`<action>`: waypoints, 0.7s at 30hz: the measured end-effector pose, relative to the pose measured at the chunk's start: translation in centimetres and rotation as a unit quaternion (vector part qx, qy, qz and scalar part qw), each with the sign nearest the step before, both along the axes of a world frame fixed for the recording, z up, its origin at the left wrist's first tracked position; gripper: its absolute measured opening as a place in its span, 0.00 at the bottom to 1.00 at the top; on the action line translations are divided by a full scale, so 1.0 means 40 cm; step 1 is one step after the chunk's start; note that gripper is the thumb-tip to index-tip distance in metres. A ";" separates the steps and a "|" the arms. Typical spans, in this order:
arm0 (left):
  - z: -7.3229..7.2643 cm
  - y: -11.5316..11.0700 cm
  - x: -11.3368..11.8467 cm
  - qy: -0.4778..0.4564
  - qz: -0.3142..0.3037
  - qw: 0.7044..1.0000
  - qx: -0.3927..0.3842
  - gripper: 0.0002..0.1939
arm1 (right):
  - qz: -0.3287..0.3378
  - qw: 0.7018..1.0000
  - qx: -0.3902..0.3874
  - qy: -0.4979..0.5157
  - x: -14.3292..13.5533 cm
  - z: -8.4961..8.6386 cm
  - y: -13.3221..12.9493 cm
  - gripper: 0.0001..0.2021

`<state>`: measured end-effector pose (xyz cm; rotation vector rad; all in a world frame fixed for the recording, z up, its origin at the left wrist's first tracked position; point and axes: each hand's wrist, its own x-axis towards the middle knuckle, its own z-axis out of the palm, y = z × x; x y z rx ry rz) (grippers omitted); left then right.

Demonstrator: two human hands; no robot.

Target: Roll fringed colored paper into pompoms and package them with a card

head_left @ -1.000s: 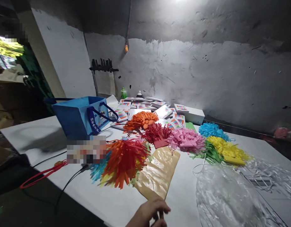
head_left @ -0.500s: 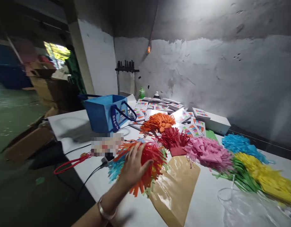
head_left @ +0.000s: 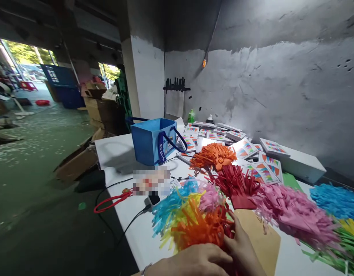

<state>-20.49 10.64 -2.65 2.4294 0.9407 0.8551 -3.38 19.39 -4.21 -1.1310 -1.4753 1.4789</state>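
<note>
In the head view, a bundle of fringed paper tassels lies near the table's front edge, with blue (head_left: 173, 201), yellow (head_left: 185, 212), pink (head_left: 209, 197) and orange (head_left: 201, 228) strands fanned out. My left hand (head_left: 196, 260) is curled at the near end of the orange tassel, fingertips partly hidden. Just right of it, my right hand (head_left: 242, 245) has its thumb and fingers closed at a dark red tassel (head_left: 227, 220). The two hands are close together at the bottom of the view. A brown paper envelope (head_left: 261, 234) lies under and beside my right hand.
Piles of orange (head_left: 215, 155), dark red (head_left: 237, 182), pink (head_left: 292, 214) and blue fringe (head_left: 338, 201) line the table. A blue bag (head_left: 145, 143) stands behind, beside stacked printed cards (head_left: 242, 147). Cables and a red cord loop (head_left: 107, 205) hang over the left edge.
My view has swung left. My right hand has come into view beside the bundle. My left hand has moved from atop the red and orange strands to their near end.
</note>
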 end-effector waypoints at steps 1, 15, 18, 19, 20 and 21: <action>0.022 0.000 -0.023 -0.046 0.003 0.999 -0.004 0.11 | 0.007 1.000 0.004 0.001 -0.002 -0.008 0.003 0.40; 0.092 0.111 -0.067 -0.028 0.132 0.983 -0.122 0.22 | -0.117 0.986 0.088 -0.078 0.270 -0.083 -0.070 0.25; 0.097 0.096 -0.005 -0.001 0.072 0.984 -0.163 0.34 | -0.110 0.989 0.086 -0.040 0.269 -0.076 -0.089 0.26; 0.097 0.092 0.012 0.004 0.065 0.981 -0.182 0.36 | -0.115 0.989 0.086 -0.028 0.266 -0.072 -0.095 0.26; 0.097 0.088 0.028 0.006 0.064 0.977 -0.201 0.38 | -0.122 0.989 0.086 -0.018 0.262 -0.067 -0.101 0.26; 0.094 0.086 0.042 0.004 0.068 0.973 -0.219 0.38 | -0.130 0.988 0.084 -0.009 0.258 -0.062 -0.108 0.26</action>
